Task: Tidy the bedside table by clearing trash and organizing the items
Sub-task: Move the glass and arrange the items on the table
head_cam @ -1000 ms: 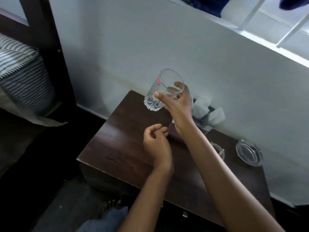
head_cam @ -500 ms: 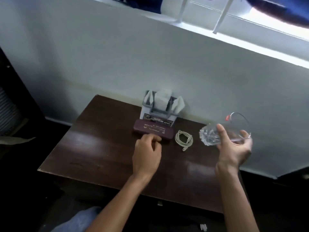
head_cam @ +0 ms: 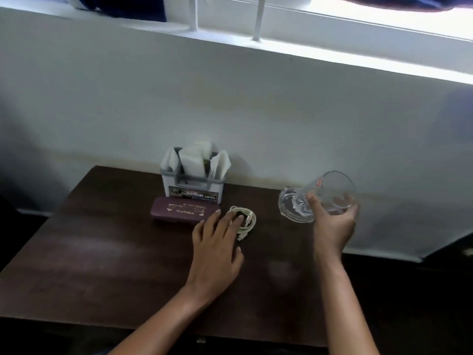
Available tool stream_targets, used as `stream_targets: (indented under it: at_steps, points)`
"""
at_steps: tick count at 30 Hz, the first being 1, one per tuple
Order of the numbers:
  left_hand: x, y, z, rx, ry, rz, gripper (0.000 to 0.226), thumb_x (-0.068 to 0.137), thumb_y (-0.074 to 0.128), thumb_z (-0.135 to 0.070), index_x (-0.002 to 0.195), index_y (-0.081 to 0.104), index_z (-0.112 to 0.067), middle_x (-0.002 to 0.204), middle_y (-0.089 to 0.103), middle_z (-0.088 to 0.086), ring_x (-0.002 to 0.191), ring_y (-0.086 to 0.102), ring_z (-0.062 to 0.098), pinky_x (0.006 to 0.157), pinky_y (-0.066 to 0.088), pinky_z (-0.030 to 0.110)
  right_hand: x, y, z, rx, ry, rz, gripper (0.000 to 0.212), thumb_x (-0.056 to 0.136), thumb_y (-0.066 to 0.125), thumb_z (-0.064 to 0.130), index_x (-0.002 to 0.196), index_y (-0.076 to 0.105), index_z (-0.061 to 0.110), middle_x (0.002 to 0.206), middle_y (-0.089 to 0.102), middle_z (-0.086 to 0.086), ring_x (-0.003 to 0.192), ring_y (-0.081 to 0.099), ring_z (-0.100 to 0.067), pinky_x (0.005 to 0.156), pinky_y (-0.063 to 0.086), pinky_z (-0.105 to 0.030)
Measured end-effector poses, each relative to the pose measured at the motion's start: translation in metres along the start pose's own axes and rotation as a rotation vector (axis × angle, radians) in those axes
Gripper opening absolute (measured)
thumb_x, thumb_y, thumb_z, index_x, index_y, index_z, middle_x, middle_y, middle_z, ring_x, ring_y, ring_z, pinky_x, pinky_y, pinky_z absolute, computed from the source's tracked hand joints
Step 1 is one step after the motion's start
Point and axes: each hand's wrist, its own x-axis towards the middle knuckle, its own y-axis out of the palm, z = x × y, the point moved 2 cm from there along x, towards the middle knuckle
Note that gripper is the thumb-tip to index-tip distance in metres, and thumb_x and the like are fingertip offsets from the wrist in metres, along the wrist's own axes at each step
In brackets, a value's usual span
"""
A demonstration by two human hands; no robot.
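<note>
Two hands work above the bench [head_cam: 107,252]. Right hand [head_cam: 332,226] fingers grip the glass [head_cam: 325,193], tilted, mouth up-right, base over the ashtray [head_cam: 291,208]. Left hand [head_cam: 217,247] fingers, spread, rest on the coiled cable [head_cam: 247,222].

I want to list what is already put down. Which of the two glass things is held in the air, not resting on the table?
The tall drinking glass, tilted in the right hand. The low glass ashtray lies flat on the table, partly behind it.
</note>
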Motion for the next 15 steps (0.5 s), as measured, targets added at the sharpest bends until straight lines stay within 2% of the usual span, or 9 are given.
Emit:
stream_targets:
  at_steps: [5,9,13,15]
  points:
    - [0.010,0.015,-0.004,0.017,0.059,0.074,0.075,0.070,0.047,-0.043,0.142,0.031,-0.028,0.145,0.041,-0.009,0.139,0.020,0.017,0.111,0.007,0.044,0.017,0.012,-0.003,-0.021,-0.006,0.084,0.074,0.062,0.085,0.024,0.125,0.048,0.011,0.118,0.061,-0.010,0.107,0.060,-0.027,0.095,0.048,-0.041]
    - [0.008,0.021,0.000,0.015,0.072,0.128,0.080,0.071,0.046,-0.049,0.146,0.023,-0.032,0.148,0.036,-0.012,0.140,0.011,0.015,0.112,-0.001,0.045,0.023,0.020,-0.010,-0.061,-0.043,0.135,0.077,0.061,0.086,0.027,0.125,0.048,0.011,0.119,0.059,-0.010,0.110,0.058,-0.028,0.096,0.048,-0.045]
    - [0.009,0.020,0.004,-0.007,0.078,0.177,0.080,0.077,0.044,-0.051,0.145,0.002,-0.041,0.154,0.019,-0.015,0.142,-0.007,0.012,0.111,-0.019,0.041,0.028,0.026,-0.013,-0.116,-0.062,0.168,0.080,0.061,0.086,0.025,0.130,0.046,0.010,0.125,0.056,-0.013,0.114,0.056,-0.028,0.098,0.047,-0.045]
    - [0.009,0.018,0.003,-0.022,0.089,0.194,0.079,0.081,0.046,-0.049,0.145,0.001,-0.042,0.155,0.015,-0.016,0.143,-0.009,0.012,0.111,-0.020,0.042,0.030,0.029,-0.012,-0.127,-0.073,0.203,0.084,0.063,0.085,0.025,0.134,0.042,0.013,0.130,0.054,-0.012,0.118,0.054,-0.027,0.101,0.045,-0.044]
